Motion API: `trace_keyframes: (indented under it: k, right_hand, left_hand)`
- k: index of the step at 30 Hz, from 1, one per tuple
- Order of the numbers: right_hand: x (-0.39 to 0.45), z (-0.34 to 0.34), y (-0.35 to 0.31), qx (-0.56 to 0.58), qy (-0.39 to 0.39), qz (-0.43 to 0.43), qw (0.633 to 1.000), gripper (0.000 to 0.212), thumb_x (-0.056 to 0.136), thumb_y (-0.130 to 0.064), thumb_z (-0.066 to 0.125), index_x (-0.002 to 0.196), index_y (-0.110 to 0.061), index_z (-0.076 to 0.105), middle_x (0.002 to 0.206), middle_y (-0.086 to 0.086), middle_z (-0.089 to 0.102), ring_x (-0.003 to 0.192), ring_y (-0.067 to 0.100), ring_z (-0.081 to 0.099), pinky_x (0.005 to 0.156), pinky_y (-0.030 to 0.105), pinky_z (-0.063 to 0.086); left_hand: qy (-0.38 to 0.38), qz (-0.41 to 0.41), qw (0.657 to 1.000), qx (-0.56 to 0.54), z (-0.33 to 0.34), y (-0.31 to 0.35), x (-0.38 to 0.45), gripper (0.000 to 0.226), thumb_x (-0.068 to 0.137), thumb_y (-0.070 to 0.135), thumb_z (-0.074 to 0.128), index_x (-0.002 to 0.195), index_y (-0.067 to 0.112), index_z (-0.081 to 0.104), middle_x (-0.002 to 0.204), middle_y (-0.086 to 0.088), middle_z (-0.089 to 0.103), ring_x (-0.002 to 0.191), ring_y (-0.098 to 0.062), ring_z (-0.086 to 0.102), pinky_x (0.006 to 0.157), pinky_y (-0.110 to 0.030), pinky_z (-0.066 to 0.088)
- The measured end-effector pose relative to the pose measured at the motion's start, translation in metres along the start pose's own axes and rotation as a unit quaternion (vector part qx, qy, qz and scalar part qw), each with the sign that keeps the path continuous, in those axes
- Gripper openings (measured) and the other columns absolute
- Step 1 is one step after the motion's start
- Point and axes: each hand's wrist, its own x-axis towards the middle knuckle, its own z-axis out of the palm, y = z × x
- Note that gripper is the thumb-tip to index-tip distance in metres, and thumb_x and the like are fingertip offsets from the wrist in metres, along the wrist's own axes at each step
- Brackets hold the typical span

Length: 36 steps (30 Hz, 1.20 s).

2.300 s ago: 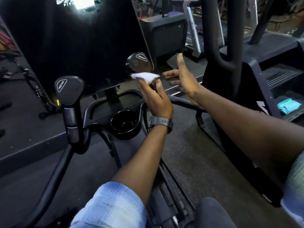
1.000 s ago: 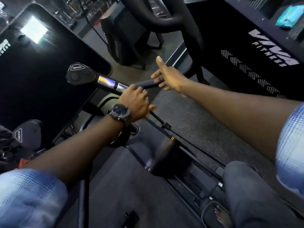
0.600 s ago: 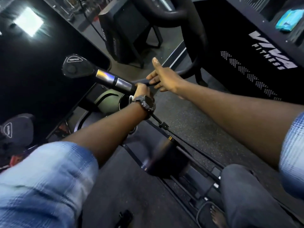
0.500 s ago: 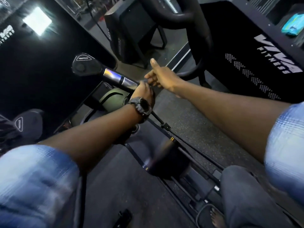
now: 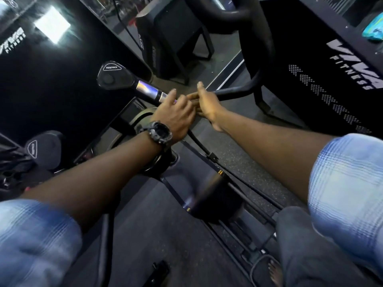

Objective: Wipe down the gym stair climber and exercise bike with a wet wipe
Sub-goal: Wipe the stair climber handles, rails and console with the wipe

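dark gym floor point(image 5: 238, 160) | black panel point(image 5: 331, 75) reads "fitness" | left hand point(image 5: 176, 117) grip curled on handlebar point(image 5: 149, 91) | right hand point(image 5: 207, 104) grip unclear

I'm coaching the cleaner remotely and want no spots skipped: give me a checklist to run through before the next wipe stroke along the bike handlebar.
1. Left hand on the handlebar: ok, fingers lie over it.
2. Wet wipe under the left hand: cannot tell, hidden.
3. Right hand steadying the bar: ok, it rests beside the left hand.
4. Silver sensor section wiped: cannot tell.
5. Resistance knob end reachable: ok, nothing blocks it.
6. Spare wipes pack nearby: ok, on the stair climber.
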Motion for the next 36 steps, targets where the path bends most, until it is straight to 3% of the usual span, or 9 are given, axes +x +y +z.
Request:
trace_keyframes:
  k: [7, 11, 14, 18, 21, 27, 29, 32, 36]
  right_hand:
    - [-0.008, -0.018, -0.006, -0.069, -0.016, 0.002, 0.997, 0.060, 0.105, -0.053, 0.020, 0.099, -0.017, 0.068, 0.105, 0.007, 0.071, 0.097, 0.018, 0.067, 0.098, 0.037, 0.049]
    - [-0.012, -0.009, -0.006, -0.122, -0.055, 0.008, 0.991, 0.060, 0.105, -0.051, 0.023, 0.105, -0.014, 0.069, 0.115, 0.008, 0.069, 0.106, 0.019, 0.064, 0.100, 0.037, 0.045]
    - [-0.007, 0.002, 0.004, -0.173, -0.058, -0.009, 0.983, 0.067, 0.094, -0.064, 0.026, 0.117, -0.019, 0.069, 0.123, 0.006, 0.067, 0.117, 0.021, 0.059, 0.109, 0.045, 0.040]
    - [0.006, 0.006, 0.013, -0.210, -0.019, -0.028, 0.977, 0.085, 0.073, -0.080, 0.025, 0.121, -0.024, 0.067, 0.125, 0.005, 0.066, 0.118, 0.024, 0.059, 0.106, 0.049, 0.042]
    - [0.004, 0.003, 0.014, -0.218, -0.008, -0.040, 0.975, 0.073, 0.075, -0.077, 0.028, 0.114, -0.031, 0.070, 0.120, 0.001, 0.068, 0.115, 0.021, 0.060, 0.105, 0.049, 0.045]
    - [-0.001, -0.003, 0.005, -0.213, -0.038, -0.046, 0.975, 0.047, 0.104, -0.049, 0.027, 0.100, -0.028, 0.070, 0.111, 0.001, 0.071, 0.106, 0.016, 0.064, 0.095, 0.037, 0.051]
    - [0.000, -0.003, -0.001, -0.189, -0.047, -0.038, 0.980, 0.047, 0.107, -0.043, 0.027, 0.092, -0.024, 0.066, 0.096, -0.002, 0.070, 0.092, 0.011, 0.064, 0.082, 0.028, 0.049]
    - [0.002, -0.006, -0.011, -0.152, -0.046, -0.030, 0.987, 0.047, 0.108, -0.040, 0.026, 0.093, -0.016, 0.064, 0.078, -0.002, 0.061, 0.073, 0.009, 0.059, 0.069, 0.022, 0.049]
    - [0.004, -0.002, -0.020, -0.149, -0.042, -0.017, 0.988, 0.048, 0.107, -0.043, 0.025, 0.098, -0.012, 0.061, 0.078, 0.003, 0.050, 0.073, 0.014, 0.051, 0.069, 0.024, 0.051]
  left_hand:
    - [0.118, 0.097, 0.985, -0.084, 0.030, 0.005, -0.041, 0.023, 0.094, 0.009, 0.054, 0.110, -0.001, 0.068, 0.120, -0.014, 0.066, 0.134, -0.031, 0.046, 0.116, -0.052, 0.028]
    - [0.067, -0.070, 0.978, -0.186, 0.057, -0.016, -0.098, 0.033, 0.093, 0.010, 0.041, 0.113, -0.008, 0.061, 0.122, -0.022, 0.062, 0.123, -0.040, 0.054, 0.119, -0.045, 0.019]
    - [-0.012, -0.252, 0.898, -0.361, 0.063, -0.011, -0.102, 0.042, 0.094, 0.020, 0.033, 0.126, 0.003, 0.055, 0.132, -0.018, 0.055, 0.117, -0.036, 0.055, 0.108, -0.044, 0.035]
    - [-0.029, -0.270, 0.800, -0.536, 0.058, 0.020, -0.047, 0.036, 0.102, 0.018, 0.039, 0.131, 0.003, 0.055, 0.143, -0.020, 0.047, 0.134, -0.037, 0.041, 0.116, -0.048, 0.025]
    - [-0.017, -0.277, 0.712, -0.645, 0.059, 0.032, -0.009, 0.041, 0.095, 0.023, 0.038, 0.126, 0.007, 0.058, 0.133, -0.017, 0.055, 0.126, -0.034, 0.048, 0.110, -0.054, 0.032]
    - [-0.039, -0.329, 0.753, -0.569, 0.047, 0.024, -0.002, 0.033, 0.096, 0.009, 0.040, 0.123, 0.006, 0.059, 0.127, -0.016, 0.058, 0.119, -0.035, 0.052, 0.101, -0.039, 0.037]
    - [-0.025, -0.377, 0.647, -0.662, 0.039, 0.040, -0.003, 0.035, 0.094, 0.018, 0.038, 0.118, 0.010, 0.062, 0.119, -0.017, 0.063, 0.112, -0.034, 0.055, 0.103, -0.042, 0.037]
    - [0.101, -0.450, 0.364, -0.809, 0.027, 0.060, -0.005, 0.022, 0.094, 0.025, 0.043, 0.103, 0.026, 0.063, 0.087, 0.000, 0.064, 0.077, -0.011, 0.057, 0.074, -0.029, 0.045]
    - [0.188, -0.527, 0.134, -0.818, 0.016, 0.050, 0.018, 0.033, 0.097, -0.004, 0.039, 0.084, 0.014, 0.063, 0.064, 0.010, 0.061, 0.058, 0.001, 0.052, 0.057, -0.018, 0.040]
